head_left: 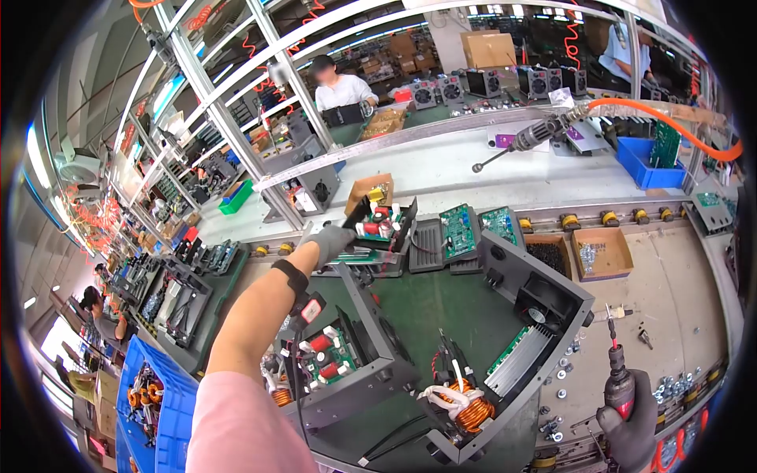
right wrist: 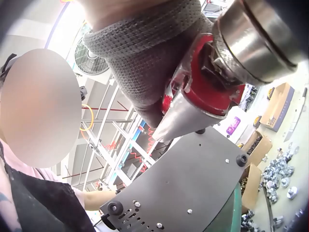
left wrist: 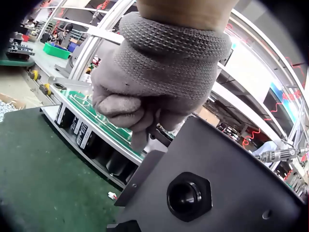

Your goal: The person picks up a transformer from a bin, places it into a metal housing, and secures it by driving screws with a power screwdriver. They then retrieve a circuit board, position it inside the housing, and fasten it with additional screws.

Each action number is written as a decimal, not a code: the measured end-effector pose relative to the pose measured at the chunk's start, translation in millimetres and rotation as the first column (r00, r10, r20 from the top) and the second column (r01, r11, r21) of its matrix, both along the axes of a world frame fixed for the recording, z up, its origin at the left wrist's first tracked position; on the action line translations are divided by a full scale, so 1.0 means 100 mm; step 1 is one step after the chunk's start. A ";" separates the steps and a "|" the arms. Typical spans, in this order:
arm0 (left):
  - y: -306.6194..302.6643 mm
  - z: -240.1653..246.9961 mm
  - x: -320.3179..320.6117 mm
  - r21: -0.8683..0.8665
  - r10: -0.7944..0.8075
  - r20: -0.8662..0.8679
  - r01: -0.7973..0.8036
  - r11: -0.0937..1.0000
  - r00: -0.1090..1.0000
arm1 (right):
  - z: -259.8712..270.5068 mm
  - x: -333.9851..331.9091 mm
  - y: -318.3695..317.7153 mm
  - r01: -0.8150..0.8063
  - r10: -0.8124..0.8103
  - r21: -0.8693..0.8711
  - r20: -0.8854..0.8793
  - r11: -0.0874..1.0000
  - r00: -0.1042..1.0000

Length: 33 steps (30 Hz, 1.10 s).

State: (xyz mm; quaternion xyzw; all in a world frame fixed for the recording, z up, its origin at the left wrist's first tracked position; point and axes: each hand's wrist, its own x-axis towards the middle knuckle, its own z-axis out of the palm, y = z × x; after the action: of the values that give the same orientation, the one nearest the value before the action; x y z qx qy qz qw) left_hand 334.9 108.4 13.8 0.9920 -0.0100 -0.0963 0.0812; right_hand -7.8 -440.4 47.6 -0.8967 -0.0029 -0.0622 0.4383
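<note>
The gloved left hand [head_left: 333, 240] is at the back of the green work surface, beside a board assembly [head_left: 382, 225] with red and white parts. In the left wrist view, its curled fingers [left wrist: 118, 110] pinch a dark part [left wrist: 161, 136] over the board's edge; the fingers hide most of it. A grey metal case [left wrist: 227, 179] stands just below that hand. Low at the right, the gloved right hand [head_left: 635, 422] grips a red and black power screwdriver [head_left: 620, 386], bit pointing away. Two open cases [head_left: 359, 386] hold boards and copper coils [head_left: 475, 411].
Green boards [head_left: 457, 232] and a fastener box [head_left: 603, 256] line the back. Loose screws [head_left: 561, 374] lie right of the right case [head_left: 544, 284]. A second screwdriver [head_left: 540, 134] hangs on an orange hose above. A blue crate [head_left: 177, 410] stands left. A person [head_left: 343, 91] sits opposite.
</note>
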 end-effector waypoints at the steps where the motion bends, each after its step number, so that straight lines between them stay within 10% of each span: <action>1: -0.04 0.04 0.02 -0.027 0.069 0.066 -0.068 0.997 0.995 | 0.00 0.00 -0.01 0.008 -0.008 -0.001 0.002 1.000 1.000; 5: -0.66 0.62 -0.35 -0.345 0.248 0.395 -0.107 0.933 0.884 | 0.01 0.01 0.00 0.047 -0.049 0.078 0.017 0.996 0.999; 10: -1.27 0.83 -0.40 -0.865 0.080 0.270 0.205 0.459 0.960 | 0.03 0.02 -0.02 0.148 -0.143 0.235 -0.037 0.961 0.989; 11: -1.65 0.80 -0.54 -0.985 0.070 0.136 0.128 0.113 0.988 | -0.06 0.01 -0.07 0.164 -0.176 0.240 0.029 0.957 0.984; 16: -2.24 0.55 -0.84 -0.683 -0.372 0.156 0.372 0.629 0.915 | -0.02 -0.08 -0.18 0.198 -0.203 0.189 0.008 0.962 0.979; 20: -2.39 0.27 -0.85 -0.265 -0.719 0.144 0.727 0.633 0.679 | -0.07 -0.12 -0.31 0.212 -0.203 0.196 -0.067 0.957 0.977; 21: -2.51 0.15 -0.92 -0.700 -0.304 -0.275 0.026 0.714 0.912 | -0.12 -0.12 -0.35 0.189 -0.179 0.190 -0.068 0.964 0.982; 22: -2.52 0.12 -0.91 -0.486 -0.476 -0.156 0.353 0.799 0.865 | -0.14 -0.11 -0.38 0.164 -0.154 0.186 -0.069 0.969 0.986; 24: -2.49 -0.06 -0.86 -0.066 -0.724 0.005 0.722 0.688 0.690 | -0.09 -0.09 -0.45 0.160 -0.139 0.173 -0.126 0.972 0.982; 25: -2.45 -0.15 -0.81 -0.182 -0.686 -0.060 0.667 0.722 0.726 | -0.13 -0.08 -0.49 0.106 -0.086 0.143 -0.136 0.984 0.987; 26: -2.36 -0.24 -0.75 0.320 -0.950 0.116 0.895 0.312 0.290 | -0.16 -0.07 -0.53 0.052 -0.035 0.115 -0.149 0.992 0.988; 29: -2.26 -0.52 -0.62 0.125 -0.881 0.040 0.873 0.472 0.471 | -0.24 -0.03 -0.64 -0.036 0.053 0.069 -0.253 0.997 0.966; 31: -2.34 -0.41 -0.71 -0.608 -0.551 -0.283 0.297 0.736 0.785 | -0.22 0.05 -0.69 -0.173 0.128 -0.084 -0.385 0.981 0.914; 33: -2.43 -0.31 -0.79 -0.600 -0.560 -0.280 0.313 0.736 0.780 | -0.17 0.10 -0.68 -0.218 0.145 -0.126 -0.427 0.968 0.892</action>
State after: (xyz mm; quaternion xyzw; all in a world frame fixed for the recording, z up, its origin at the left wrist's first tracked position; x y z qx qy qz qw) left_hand 255.6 -134.9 -16.9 0.8499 -0.2564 -0.3296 0.3214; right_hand 2.6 -508.3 31.0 -0.9193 0.0008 0.1713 0.3542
